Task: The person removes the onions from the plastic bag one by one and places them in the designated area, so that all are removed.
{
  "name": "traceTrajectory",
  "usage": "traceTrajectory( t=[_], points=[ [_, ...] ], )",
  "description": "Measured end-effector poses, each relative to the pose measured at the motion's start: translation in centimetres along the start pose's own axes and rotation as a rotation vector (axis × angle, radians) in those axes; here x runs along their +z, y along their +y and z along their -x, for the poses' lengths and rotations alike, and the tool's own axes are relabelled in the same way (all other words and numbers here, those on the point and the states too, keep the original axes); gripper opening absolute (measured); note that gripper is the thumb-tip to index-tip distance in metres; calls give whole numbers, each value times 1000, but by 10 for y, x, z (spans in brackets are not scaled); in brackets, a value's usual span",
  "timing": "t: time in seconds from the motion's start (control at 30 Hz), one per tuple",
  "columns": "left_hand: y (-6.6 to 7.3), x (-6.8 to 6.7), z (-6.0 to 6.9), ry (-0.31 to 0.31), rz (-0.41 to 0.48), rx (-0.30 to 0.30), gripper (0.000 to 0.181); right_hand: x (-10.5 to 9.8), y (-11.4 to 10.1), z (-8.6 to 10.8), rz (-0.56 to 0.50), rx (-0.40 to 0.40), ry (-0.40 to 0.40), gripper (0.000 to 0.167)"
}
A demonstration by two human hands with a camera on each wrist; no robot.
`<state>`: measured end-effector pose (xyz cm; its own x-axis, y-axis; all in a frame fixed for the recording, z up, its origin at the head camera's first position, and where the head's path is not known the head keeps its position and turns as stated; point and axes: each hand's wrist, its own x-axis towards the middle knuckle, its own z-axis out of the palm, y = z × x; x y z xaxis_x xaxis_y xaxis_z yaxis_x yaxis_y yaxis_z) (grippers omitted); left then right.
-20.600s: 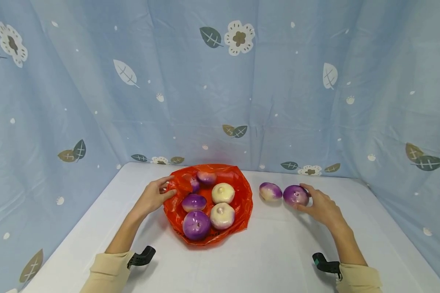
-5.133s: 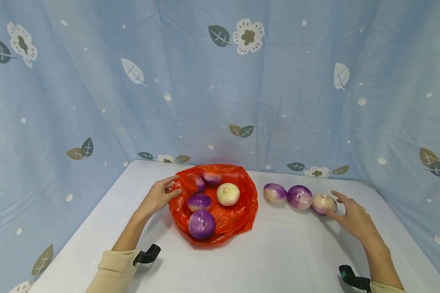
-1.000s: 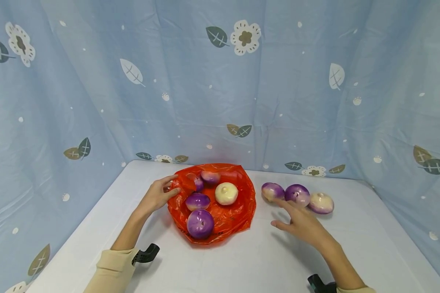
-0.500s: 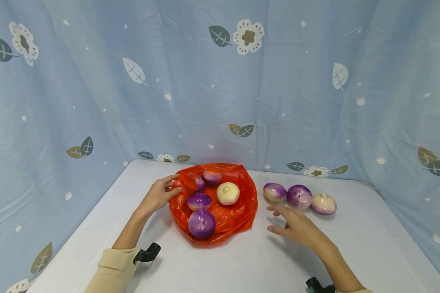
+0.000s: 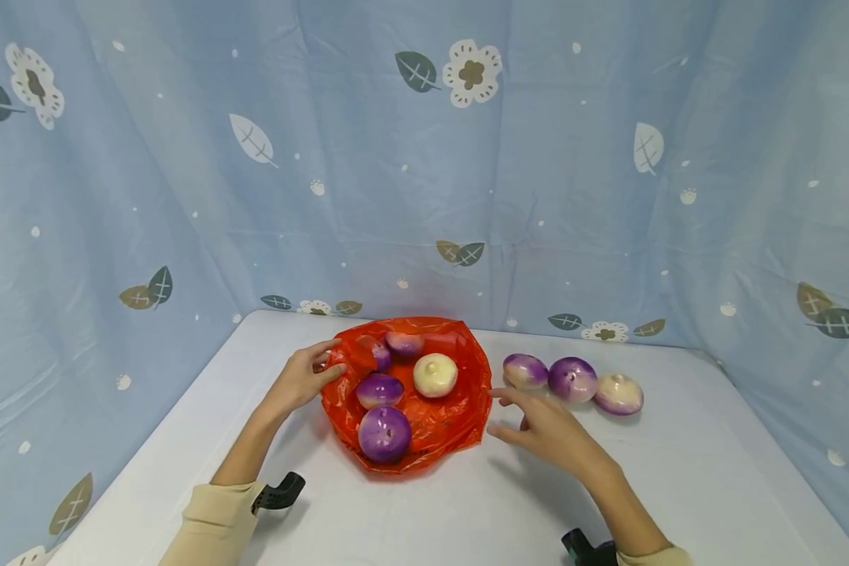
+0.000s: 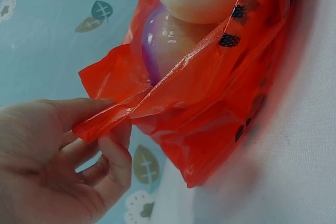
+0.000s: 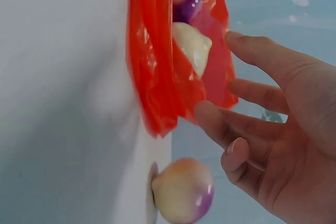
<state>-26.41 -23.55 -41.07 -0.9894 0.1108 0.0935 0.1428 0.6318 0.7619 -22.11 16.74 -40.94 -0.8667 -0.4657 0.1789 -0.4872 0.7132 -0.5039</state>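
My left hand (image 5: 299, 381) pinches the left rim of a red plastic bag (image 5: 442, 428) between thumb and fingers; the left wrist view shows the fold of film gripped. Inside the opened bag lie several glossy purple-and-cream onions, among them a pale one (image 5: 435, 375) and a big purple one (image 5: 385, 434). My right hand (image 5: 548, 432) holds nothing. Its fingers are spread and loosely bent, at the bag's right rim; whether they touch the film I cannot tell. In the right wrist view the pale onion (image 7: 193, 46) shows beyond the fingertips.
Right of the bag, three onions stand in a row: a left one (image 5: 526, 371), a purple middle one (image 5: 572, 380) and a pale right one (image 5: 619, 395). A white table (image 5: 424, 519) lies beneath. Behind hangs a blue patterned curtain (image 5: 368, 196).
My right hand has moved left from in front of the row to the bag's right rim. Since the oldest frame, a pale onion has gone from bag to row. My left hand keeps its grip.
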Motion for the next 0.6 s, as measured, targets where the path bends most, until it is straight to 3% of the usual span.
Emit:
traceTrajectory(
  t=[0.4, 0.6],
  points=[
    [1, 0, 1, 5, -8, 12, 54, 19, -19, -28, 134, -83, 141, 51],
    [0, -2, 0, 10, -23, 19, 54, 25, -25, -40, 142, -57, 119, 56]
  ],
)
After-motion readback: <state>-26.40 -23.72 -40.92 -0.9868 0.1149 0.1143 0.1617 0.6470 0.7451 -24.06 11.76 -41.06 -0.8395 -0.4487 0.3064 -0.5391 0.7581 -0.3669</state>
